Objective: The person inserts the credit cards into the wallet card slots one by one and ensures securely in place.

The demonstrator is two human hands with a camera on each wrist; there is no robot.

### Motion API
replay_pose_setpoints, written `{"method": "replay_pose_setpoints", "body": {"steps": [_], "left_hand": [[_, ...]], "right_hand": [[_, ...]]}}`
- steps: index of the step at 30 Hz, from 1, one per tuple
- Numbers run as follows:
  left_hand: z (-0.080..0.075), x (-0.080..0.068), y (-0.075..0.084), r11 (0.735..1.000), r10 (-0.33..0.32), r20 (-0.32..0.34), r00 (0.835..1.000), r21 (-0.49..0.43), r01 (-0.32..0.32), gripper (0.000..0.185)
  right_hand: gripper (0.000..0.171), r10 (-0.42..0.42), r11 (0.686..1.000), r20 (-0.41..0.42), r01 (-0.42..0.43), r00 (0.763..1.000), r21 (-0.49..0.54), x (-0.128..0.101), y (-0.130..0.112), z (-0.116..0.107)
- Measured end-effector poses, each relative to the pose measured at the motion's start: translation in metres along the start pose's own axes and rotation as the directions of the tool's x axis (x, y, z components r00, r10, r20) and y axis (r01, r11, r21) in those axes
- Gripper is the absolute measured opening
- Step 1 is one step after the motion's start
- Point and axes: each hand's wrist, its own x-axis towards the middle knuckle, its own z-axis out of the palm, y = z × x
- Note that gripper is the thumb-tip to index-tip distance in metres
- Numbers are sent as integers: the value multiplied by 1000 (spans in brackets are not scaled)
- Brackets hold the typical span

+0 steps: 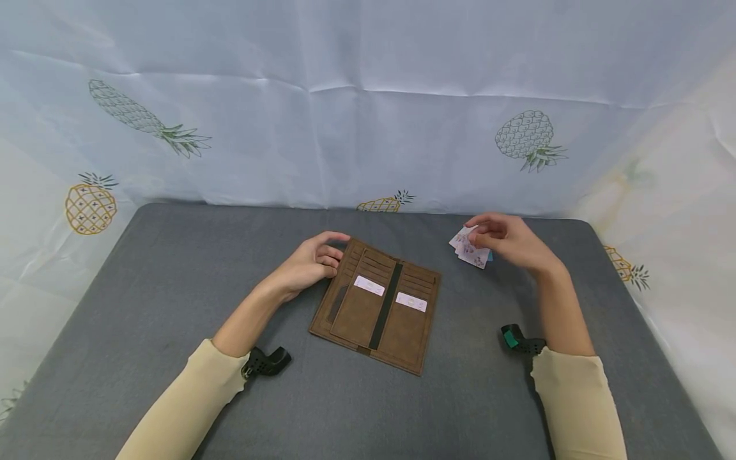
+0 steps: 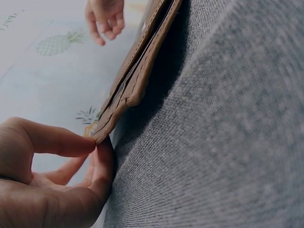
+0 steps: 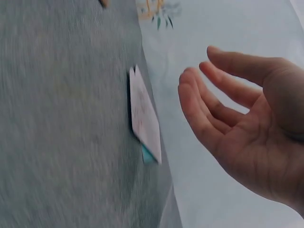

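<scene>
A brown wallet (image 1: 368, 313) lies spread open on the table, with a pale card (image 1: 369, 285) in a slot of its left half and another pale card (image 1: 411, 302) in its right half. My left hand (image 1: 313, 262) pinches the wallet's upper left corner between thumb and fingers; the left wrist view shows that edge raised off the cloth. To the right, my right hand (image 1: 508, 239) hovers over a small fanned pile of pinkish cards (image 1: 473, 255). Its fingers are loosely bent and hold nothing, apart from the cards (image 3: 145, 114) in the right wrist view.
Grey cloth covers the table (image 1: 190, 275). A white curtain (image 1: 322, 147) printed with pineapples hangs along the back edge and both sides. Black wrist mounts stick out from the left sleeve (image 1: 192, 396) and the right sleeve (image 1: 577, 402), close over the table.
</scene>
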Motion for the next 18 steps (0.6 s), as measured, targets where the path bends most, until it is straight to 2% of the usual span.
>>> {"method": "replay_pose_setpoints", "body": {"steps": [7, 14, 18], "left_hand": [[0, 1, -1, 1000, -1, 0, 1000, 8, 1, 69], [1, 1, -1, 1000, -5, -7, 1000, 13, 5, 69], [1, 1, -1, 1000, -7, -7, 1000, 12, 7, 69]], "right_hand": [[38, 86, 995, -96, -91, 992, -49, -1, 22, -11], [45, 114, 985, -112, -127, 987, -116, 2, 37, -15], [55, 156, 967, -123, -177, 980, -182, 3, 39, -14]]}}
